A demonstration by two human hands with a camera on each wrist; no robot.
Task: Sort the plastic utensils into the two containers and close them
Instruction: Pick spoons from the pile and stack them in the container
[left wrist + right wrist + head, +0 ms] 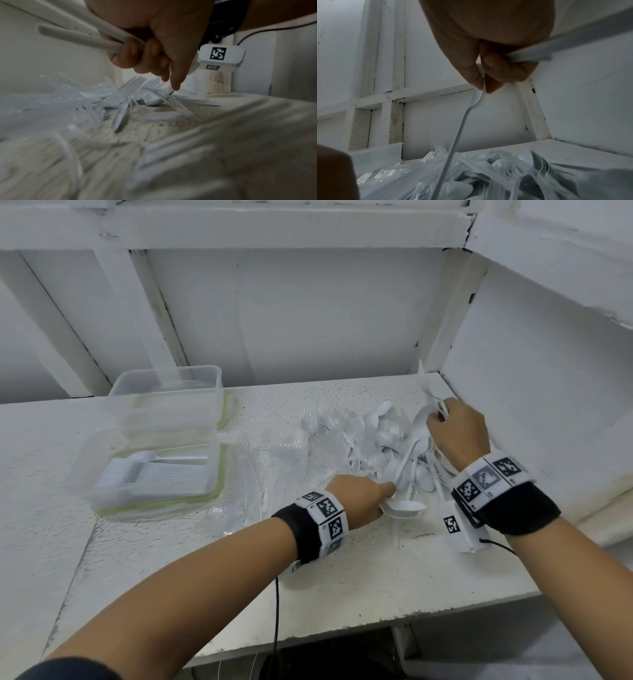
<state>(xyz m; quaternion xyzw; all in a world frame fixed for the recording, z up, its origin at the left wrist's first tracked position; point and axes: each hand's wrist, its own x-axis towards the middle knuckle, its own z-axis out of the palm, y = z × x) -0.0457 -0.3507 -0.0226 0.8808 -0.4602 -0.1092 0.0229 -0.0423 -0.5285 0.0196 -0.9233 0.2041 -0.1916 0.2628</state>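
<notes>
Early going: my left hand (364, 498) grips white spoons (404, 508), my right hand (457, 433) pinches another; the pile (370, 446) remains mid-surface, both containers (154, 463) open.

Legible text: we find none. We log only black-and-white square code markers on the wristbands (325, 517) and on the white camera housing (221, 56); small characters beside them are too blurred to read.
</notes>
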